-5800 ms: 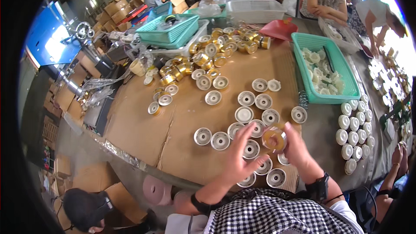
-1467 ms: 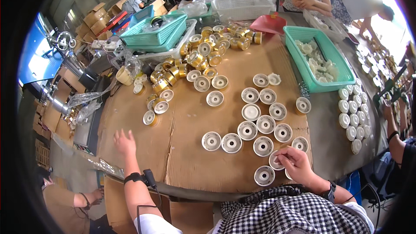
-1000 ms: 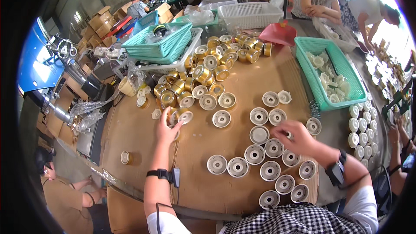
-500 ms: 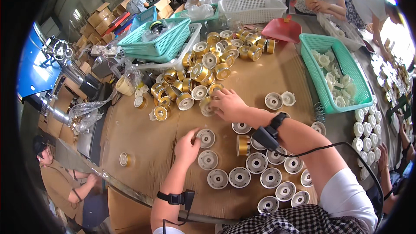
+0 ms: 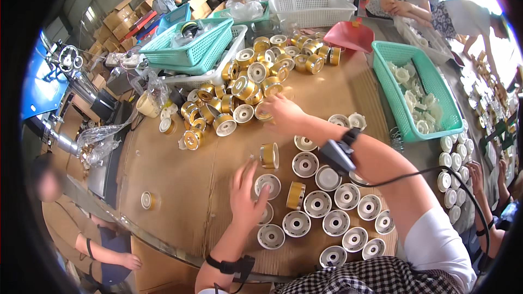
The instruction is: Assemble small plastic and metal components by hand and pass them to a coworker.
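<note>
My left hand [image 5: 248, 196] lies open, fingers spread, on a white spool [image 5: 267, 185] at the near end of the rows on the cardboard worktop [image 5: 180, 185]; half a second ago it sat lower. My right hand [image 5: 283, 113] has reached further out to the heap of gold spools [image 5: 245, 87], fingers curled at a spool [image 5: 263, 112]; whether it grips, I cannot tell.
</note>
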Demonstrator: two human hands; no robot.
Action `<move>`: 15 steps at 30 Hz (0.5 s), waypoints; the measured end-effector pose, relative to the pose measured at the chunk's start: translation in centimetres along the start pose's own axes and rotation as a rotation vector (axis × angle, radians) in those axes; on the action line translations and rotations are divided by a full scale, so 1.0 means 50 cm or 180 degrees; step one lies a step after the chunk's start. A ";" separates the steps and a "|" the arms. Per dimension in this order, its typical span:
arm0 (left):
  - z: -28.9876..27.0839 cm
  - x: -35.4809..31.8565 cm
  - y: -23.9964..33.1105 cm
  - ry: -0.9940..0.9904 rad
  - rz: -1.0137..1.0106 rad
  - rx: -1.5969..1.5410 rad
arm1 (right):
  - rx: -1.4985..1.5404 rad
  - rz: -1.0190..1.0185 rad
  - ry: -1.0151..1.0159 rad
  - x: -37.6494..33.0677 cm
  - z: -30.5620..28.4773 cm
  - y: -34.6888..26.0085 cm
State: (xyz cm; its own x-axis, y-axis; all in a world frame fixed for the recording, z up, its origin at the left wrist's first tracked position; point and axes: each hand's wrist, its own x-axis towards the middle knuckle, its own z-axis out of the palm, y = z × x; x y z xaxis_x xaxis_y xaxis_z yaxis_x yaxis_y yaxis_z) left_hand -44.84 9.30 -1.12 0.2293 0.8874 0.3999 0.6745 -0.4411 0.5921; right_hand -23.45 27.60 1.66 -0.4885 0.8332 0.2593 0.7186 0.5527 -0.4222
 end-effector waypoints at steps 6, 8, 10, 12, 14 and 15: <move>0.051 0.093 -0.001 -0.0429 0.0224 0.0087 | 0.0248 0.0354 0.0284 0.053 0.117 0.037; 0.063 0.102 -0.005 -0.0261 -0.0130 -0.0110 | 0.0150 0.0310 0.0347 0.046 0.111 0.040; 0.064 0.094 -0.043 -0.0146 -0.0450 -0.0590 | 0.0261 0.0495 0.0121 0.035 0.094 0.018; 0.054 0.091 -0.059 -0.0023 -0.0735 -0.1089 | 0.0747 0.0602 -0.0030 0.025 0.059 0.040; 0.033 0.083 -0.054 -0.0388 -0.0220 -0.0935 | 0.0537 0.1738 -0.0758 0.016 0.019 0.060; 0.020 0.076 -0.067 -0.0585 0.0081 -0.0420 | 0.0201 0.1919 -0.0907 0.011 -0.016 0.033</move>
State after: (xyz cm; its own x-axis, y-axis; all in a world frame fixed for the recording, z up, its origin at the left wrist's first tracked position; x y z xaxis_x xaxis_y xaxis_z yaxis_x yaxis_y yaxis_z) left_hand -45.51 14.29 -2.29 0.3773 0.8799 0.2889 0.5718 -0.4667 0.6747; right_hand -22.13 29.01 1.80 -0.1284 0.9532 -0.2738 0.8805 -0.0174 -0.4737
